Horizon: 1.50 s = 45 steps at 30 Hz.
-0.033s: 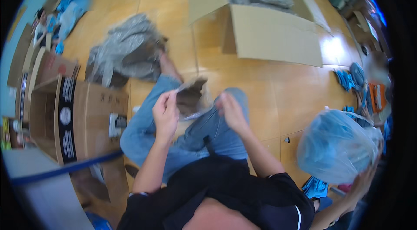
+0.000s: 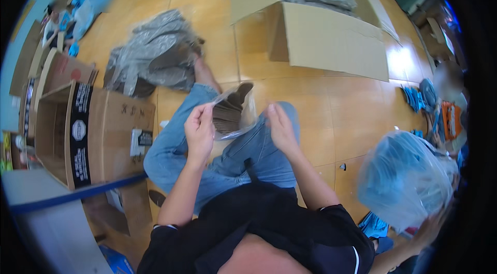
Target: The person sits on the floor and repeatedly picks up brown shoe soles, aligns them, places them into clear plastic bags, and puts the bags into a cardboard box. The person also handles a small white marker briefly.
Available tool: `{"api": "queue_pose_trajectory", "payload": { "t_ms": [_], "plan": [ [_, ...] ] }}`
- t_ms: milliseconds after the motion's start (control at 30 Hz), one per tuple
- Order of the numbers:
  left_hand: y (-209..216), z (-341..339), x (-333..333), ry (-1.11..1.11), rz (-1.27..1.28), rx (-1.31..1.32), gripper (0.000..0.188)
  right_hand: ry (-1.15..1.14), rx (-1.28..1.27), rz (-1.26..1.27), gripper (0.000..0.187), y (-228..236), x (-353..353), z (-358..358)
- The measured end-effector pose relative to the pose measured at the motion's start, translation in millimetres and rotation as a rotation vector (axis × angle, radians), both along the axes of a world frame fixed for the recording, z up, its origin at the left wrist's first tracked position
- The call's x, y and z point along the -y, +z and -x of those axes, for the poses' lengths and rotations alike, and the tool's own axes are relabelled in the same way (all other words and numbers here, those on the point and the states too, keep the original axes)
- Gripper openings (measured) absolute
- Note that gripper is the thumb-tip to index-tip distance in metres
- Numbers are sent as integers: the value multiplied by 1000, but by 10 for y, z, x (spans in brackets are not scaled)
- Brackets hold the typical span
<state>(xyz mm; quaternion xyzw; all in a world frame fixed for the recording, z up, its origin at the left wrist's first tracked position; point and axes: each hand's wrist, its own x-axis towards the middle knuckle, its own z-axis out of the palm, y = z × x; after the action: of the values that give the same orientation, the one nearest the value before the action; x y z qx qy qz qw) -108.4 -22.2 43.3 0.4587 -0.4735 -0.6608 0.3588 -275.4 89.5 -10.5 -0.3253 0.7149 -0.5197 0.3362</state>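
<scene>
Person sits on the wood floor, both hands up over the jeans-clad knees (image 2: 243,155). Clear plastic bag (image 2: 235,111) with a dark folded garment inside hangs just above those knees. Left hand (image 2: 199,131) pinches the bag's near edge, fingers curled tight together. Right hand (image 2: 279,126) fingers pressed flat together at the bag's right edge; exact grip hard to tell. Best handling, my guess: keep both edges taut so the film doesn't slip. Open cardboard box (image 2: 331,41) beyond the knees, grey bagged pile (image 2: 155,56) beyond-left.
</scene>
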Motion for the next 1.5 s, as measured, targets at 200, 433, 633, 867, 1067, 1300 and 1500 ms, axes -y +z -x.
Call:
{"api": "queue_pose_trajectory", "payload": {
  "t_ms": [200, 433, 633, 867, 1067, 1300, 1500],
  "plan": [
    [-131, -139, 114, -45, 143, -104, 20, -39, -522, 221, 53, 177, 573, -136],
    [-127, -131, 23, -56, 102, -194, 27, 674, -565, 31, 56, -158, 996, -489],
    [-168, -436, 112, 2, 81, -220, 26, 33, -26, 86, 57, -286, 858, -360],
    [-216, -398, -181, -205, -6, -219, 24, 104, 1241, -332, 61, -432, 389, -133],
    [-240, -365, -675, -533, 239, -103, 24, -167, 1025, -126, 29, -568, 788, -319],
    [-558, -708, -323, 159, 136, -38, 26, 21, 652, 175, 28, 61, 1009, -181],
    [-1721, -637, -72, 86, -299, 203, 22, 186, 40, -97, 30, -524, 1089, -484]
  ]
}}
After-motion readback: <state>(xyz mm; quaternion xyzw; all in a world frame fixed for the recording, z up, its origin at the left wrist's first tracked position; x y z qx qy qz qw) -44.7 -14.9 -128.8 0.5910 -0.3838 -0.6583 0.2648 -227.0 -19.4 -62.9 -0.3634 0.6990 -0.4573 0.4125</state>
